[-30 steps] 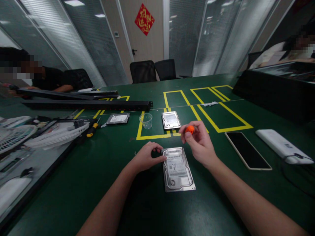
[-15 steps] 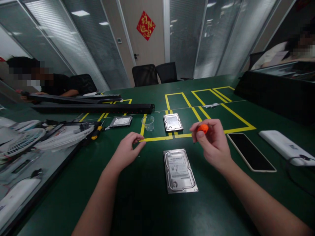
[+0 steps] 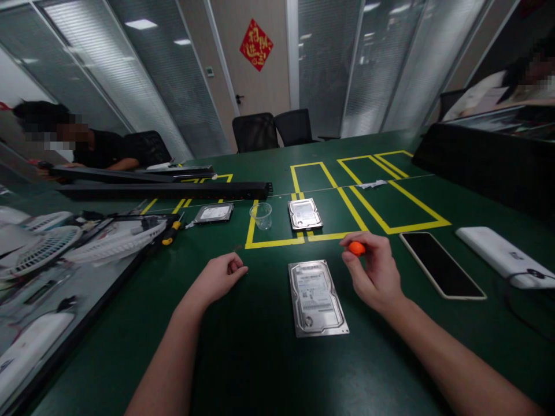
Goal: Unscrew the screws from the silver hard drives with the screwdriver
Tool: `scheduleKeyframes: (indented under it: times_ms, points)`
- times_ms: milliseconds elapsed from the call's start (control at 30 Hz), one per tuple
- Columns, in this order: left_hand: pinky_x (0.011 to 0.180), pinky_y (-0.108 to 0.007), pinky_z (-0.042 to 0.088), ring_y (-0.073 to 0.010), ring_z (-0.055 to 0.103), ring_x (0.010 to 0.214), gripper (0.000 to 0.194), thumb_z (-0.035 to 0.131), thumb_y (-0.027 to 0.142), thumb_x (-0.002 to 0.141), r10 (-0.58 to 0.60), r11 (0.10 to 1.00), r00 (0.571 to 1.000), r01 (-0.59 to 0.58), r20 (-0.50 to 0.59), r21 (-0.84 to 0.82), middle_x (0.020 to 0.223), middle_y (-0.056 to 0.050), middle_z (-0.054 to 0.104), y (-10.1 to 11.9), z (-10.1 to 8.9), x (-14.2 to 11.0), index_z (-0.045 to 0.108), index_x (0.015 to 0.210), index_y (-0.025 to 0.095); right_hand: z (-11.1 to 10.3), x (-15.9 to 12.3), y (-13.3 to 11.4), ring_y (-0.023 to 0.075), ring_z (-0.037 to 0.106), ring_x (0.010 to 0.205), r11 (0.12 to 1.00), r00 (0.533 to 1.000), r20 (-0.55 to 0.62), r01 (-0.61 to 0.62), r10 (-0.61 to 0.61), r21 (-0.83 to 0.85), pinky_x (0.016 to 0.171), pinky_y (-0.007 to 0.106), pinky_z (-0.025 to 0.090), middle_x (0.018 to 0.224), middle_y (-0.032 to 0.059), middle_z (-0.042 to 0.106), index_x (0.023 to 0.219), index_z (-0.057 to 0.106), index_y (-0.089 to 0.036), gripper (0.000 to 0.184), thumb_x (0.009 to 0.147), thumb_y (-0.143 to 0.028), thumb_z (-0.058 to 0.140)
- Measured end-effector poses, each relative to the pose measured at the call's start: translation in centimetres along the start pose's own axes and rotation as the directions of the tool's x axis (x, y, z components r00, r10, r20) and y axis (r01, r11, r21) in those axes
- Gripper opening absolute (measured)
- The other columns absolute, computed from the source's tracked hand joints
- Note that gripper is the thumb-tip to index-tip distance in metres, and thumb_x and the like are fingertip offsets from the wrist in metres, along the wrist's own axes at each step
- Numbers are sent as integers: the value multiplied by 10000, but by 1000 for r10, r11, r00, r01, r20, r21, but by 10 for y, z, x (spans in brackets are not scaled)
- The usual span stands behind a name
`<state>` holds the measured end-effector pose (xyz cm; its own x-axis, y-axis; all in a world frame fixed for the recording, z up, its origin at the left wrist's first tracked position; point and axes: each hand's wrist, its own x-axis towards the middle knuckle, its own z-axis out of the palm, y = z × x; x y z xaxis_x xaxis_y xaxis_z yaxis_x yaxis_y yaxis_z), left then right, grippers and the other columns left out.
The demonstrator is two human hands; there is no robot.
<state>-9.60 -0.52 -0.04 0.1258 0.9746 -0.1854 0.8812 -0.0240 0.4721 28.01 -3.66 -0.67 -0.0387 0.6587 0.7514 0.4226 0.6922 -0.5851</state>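
Note:
A silver hard drive [image 3: 317,299] lies label side up on the green table in front of me. To its right, my right hand [image 3: 375,268] is raised and closed around an orange-handled screwdriver [image 3: 356,248]; most of the tool is hidden by the fingers. My left hand [image 3: 222,278] hovers left of the drive, fingers curled in and thumb stretched along them, with nothing visible in it. Beyond the hands stand a clear plastic cup [image 3: 261,216] and a second hard drive [image 3: 304,214]. A third drive [image 3: 214,213] lies farther left.
On the right lie a phone [image 3: 441,264] and a white power bank [image 3: 505,254] with a cable. A yellow-handled screwdriver [image 3: 172,232] and white fan parts [image 3: 43,248] are at left. Long black bars [image 3: 165,190] lie farther back. Two other people sit across the table.
My left hand has drawn back toward me and slightly left, away from the cup, its fingers more curled. My right hand has lowered a little with the orange-handled screwdriver.

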Motion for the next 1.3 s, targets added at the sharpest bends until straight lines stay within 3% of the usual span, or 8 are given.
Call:
scheduleKeyframes:
  times_ms: [267,500,733,1000,1300]
  points:
    - [689,-319,452,-232,659,792,175,579,312,974,-36,994,999,39,-32,100,906,-71,716,11,6,2,694,914,195,1,-1,-3,236,679,974,996,997,48,64,-61,-61,809,373,550,1086,76,673,1259,536,-255,331,975,-146,667]
    - [732,-322,464,-217,650,831,174,520,308,1040,220,976,973,-219,-72,18,970,-49,703,41,0,-17,659,1006,209,0,1,-4,245,687,984,996,998,27,58,-56,-67,819,386,555,1086,77,678,1255,533,-261,322,979,-154,660]
    - [719,-289,460,-178,654,835,119,548,234,1047,416,900,909,-406,29,-160,964,-13,721,81,24,-38,662,1014,220,0,4,-7,245,691,974,994,998,27,64,-61,-87,805,381,554,1070,77,679,1239,533,-262,306,980,-153,654]
    - [814,-291,503,-176,684,930,121,619,132,1008,512,843,856,-484,72,-236,1026,-5,741,86,34,-39,697,1016,223,-1,4,-8,235,687,943,991,996,37,81,-77,-106,788,372,559,1048,74,676,1226,535,-254,293,979,-158,660]
    - [871,-341,520,-206,684,962,135,630,137,1006,520,849,845,-494,125,-187,1049,-35,748,89,39,-39,733,1027,221,-1,5,-9,250,689,948,989,995,34,93,-90,-117,785,401,579,1055,80,680,1236,542,-257,320,962,-155,672]
